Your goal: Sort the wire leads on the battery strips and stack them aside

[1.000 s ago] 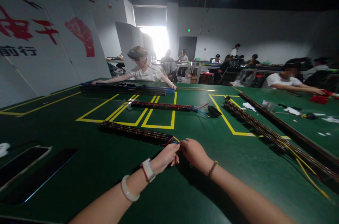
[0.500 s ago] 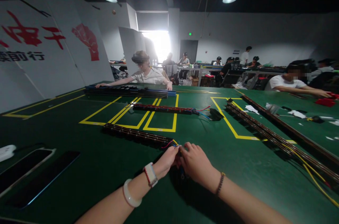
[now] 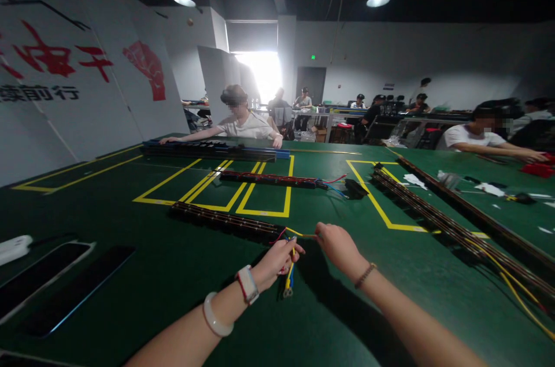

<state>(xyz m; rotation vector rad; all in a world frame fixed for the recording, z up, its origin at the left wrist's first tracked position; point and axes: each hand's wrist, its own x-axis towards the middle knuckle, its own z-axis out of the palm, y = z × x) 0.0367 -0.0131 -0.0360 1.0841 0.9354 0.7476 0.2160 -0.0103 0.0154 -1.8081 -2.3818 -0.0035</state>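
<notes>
A long dark bar with copper-coloured lines (image 3: pixel 225 222) lies on the table ahead of my hands, with coloured wires coming out of its right end. My left hand (image 3: pixel 277 258) is closed around the wires just beyond that end. Below its fingers hang yellow and blue wire ends (image 3: pixel 288 283) with metal ring terminals. To the right, my right hand (image 3: pixel 340 248) pinches a thin yellow wire (image 3: pixel 303 234), stretched nearly level between the two hands. The tip inside my right fingers is hidden.
Another bar with red and blue wires (image 3: pixel 269 179) lies farther back. Longer bars (image 3: pixel 433 214) run along the right, near paper scraps (image 3: pixel 415 181). Dark phone-like slabs (image 3: pixel 82 289) lie at left. A person (image 3: pixel 247 124) reaches over blue-black rails (image 3: pixel 212 150) opposite; another works at far right.
My right hand has moved right, away from my left, drawing the yellow wire out straight. The ring-ended wires now show below my left hand, which has stayed nearly in place.
</notes>
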